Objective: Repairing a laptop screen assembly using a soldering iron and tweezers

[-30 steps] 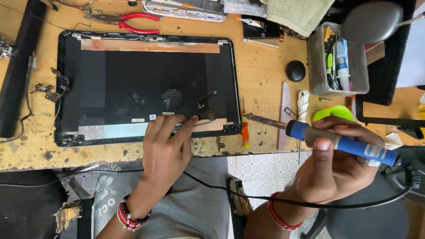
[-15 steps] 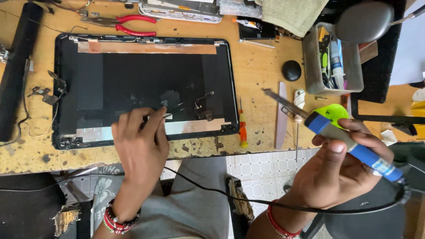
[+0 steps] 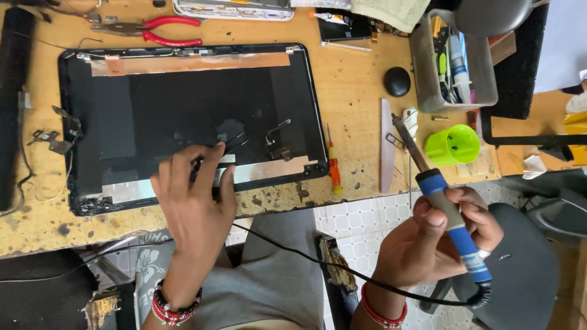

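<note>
On the black laptop lid [image 3: 183, 116], the left hand [image 3: 192, 205] lies palm down, fingers spread flat across its lower edge, gripping nothing. Off the bench's front edge, the right hand [image 3: 443, 235] is clenched around a blue-handled soldering iron [image 3: 443, 211], tip tilted up toward a green cup [image 3: 452, 145] on the wooden bench [image 3: 354, 104].

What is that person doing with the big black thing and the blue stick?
A person sits at a wooden workbench. Their left hand presses down on the lower part of a black laptop lid that lies flat and opened up. Their right hand holds a blue-handled soldering iron, tip raised off to the side, not touching the lid.
</note>
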